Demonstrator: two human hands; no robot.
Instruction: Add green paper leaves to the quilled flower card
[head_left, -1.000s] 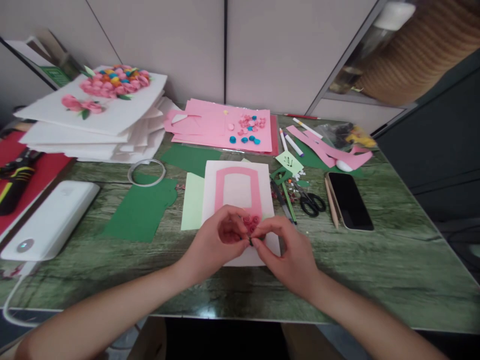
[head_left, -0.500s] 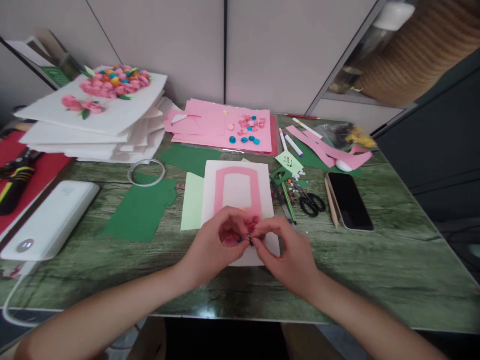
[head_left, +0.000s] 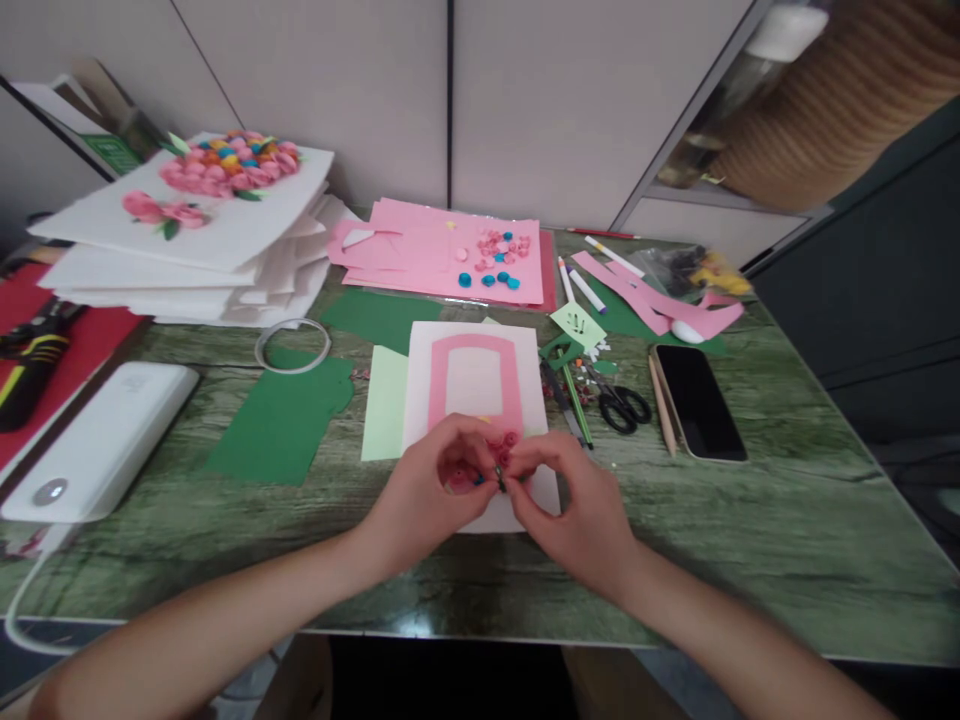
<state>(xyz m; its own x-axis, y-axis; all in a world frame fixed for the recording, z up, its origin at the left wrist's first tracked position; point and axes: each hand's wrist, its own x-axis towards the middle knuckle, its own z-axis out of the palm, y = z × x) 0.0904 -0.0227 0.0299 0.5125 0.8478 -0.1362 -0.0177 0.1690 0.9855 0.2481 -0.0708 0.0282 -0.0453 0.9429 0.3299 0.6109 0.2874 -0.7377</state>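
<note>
A white sheet bearing a pink paper frame lies in front of me. Over its lower part, my left hand and my right hand meet fingertip to fingertip. Both pinch a tiny dark green piece, too small to make out fully; it looks like a bit of paper. Small pink paper flowers sit just beyond the fingertips on the sheet. Others, with a blue one, show through the curl of my left hand. My fingers hide part of the frame's lower end.
Right of the sheet lie black-handled scissors, a green pen, a wooden stick and a phone. Green paper, a tape roll and a power bank are left. Pink sheets with loose paper pieces lie behind.
The small green piece has turned slightly between my fingertips. Both hands stay in nearly the same place.
</note>
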